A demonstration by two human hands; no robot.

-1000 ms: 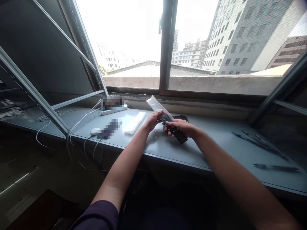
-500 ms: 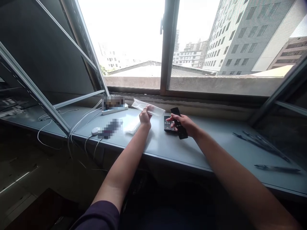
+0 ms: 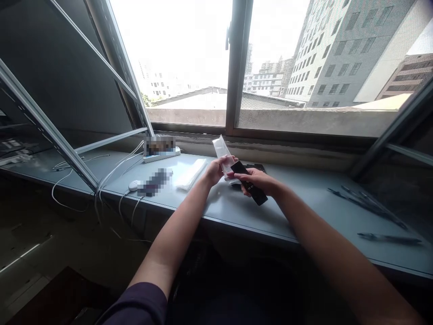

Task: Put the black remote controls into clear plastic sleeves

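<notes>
Between the fingers of my left hand (image 3: 216,169) is a clear plastic sleeve (image 3: 221,151), its far end pointing up toward the window. My right hand (image 3: 259,179) is closed around a black remote control (image 3: 255,190), which lies slantwise. The remote's upper end meets the sleeve's lower part; whether it is inside the opening I cannot tell. Beneath and behind my right hand, more black remotes (image 3: 260,167) rest on the grey table, mostly hidden. A pile of clear plastic sleeves (image 3: 191,174) lies flat to the left of my left hand.
A white power strip (image 3: 162,155) stands near the window, with white cables (image 3: 111,169) running off the front edge. A round white charger (image 3: 134,185) sits by a blurred-out item. Several dark pens or tools (image 3: 368,205) lie at right. Metal shelf posts (image 3: 50,122) rise at left.
The sleeve has turned from lying crosswise to pointing upward and moved right with my left hand. My right hand has tilted the remote, bringing its upper end against the sleeve.
</notes>
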